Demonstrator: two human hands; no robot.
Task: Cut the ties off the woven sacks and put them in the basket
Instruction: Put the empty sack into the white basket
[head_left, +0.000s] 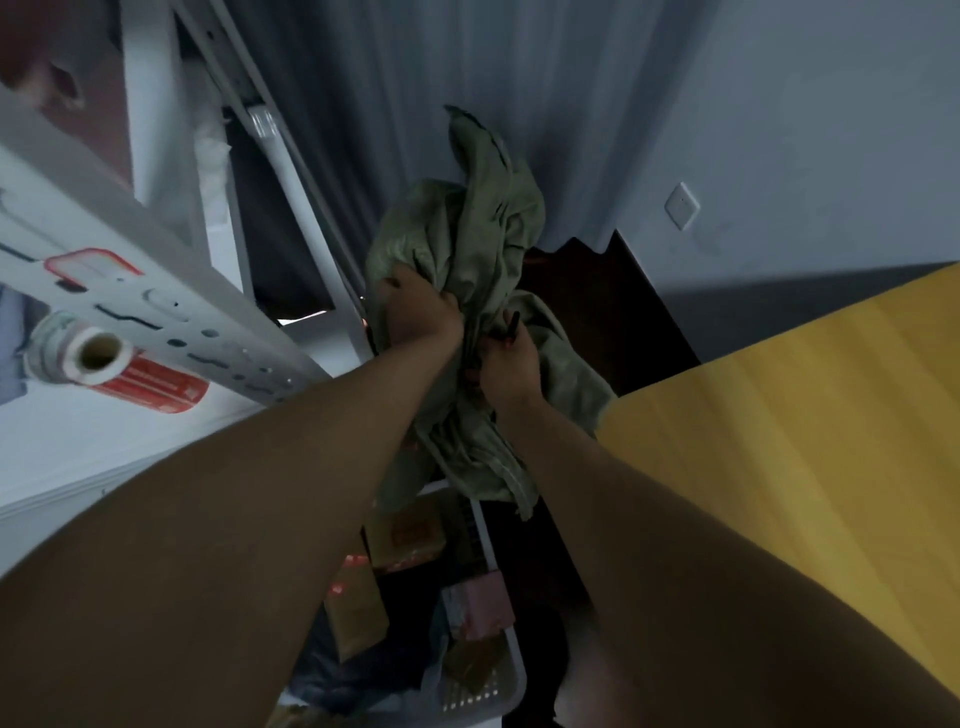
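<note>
A crumpled green woven sack (467, 223) is held up in the middle of the view, above a white perforated basket (488, 691). My left hand (421, 312) grips a bunch of the sack's cloth near its middle. My right hand (506, 364) is curled round a dark tool (511, 325) whose black tip sticks up against the sack; the tool is mostly hidden by the fingers and the cloth. No tie can be made out among the folds. The basket below holds brown, pink and dark items.
A white metal rack (156, 291) stands on the left with a roll of red-labelled tape (104, 364) on it. A yellow table top (805, 441) fills the right. Grey curtains (467, 78) and a wall with a socket (682, 205) are behind.
</note>
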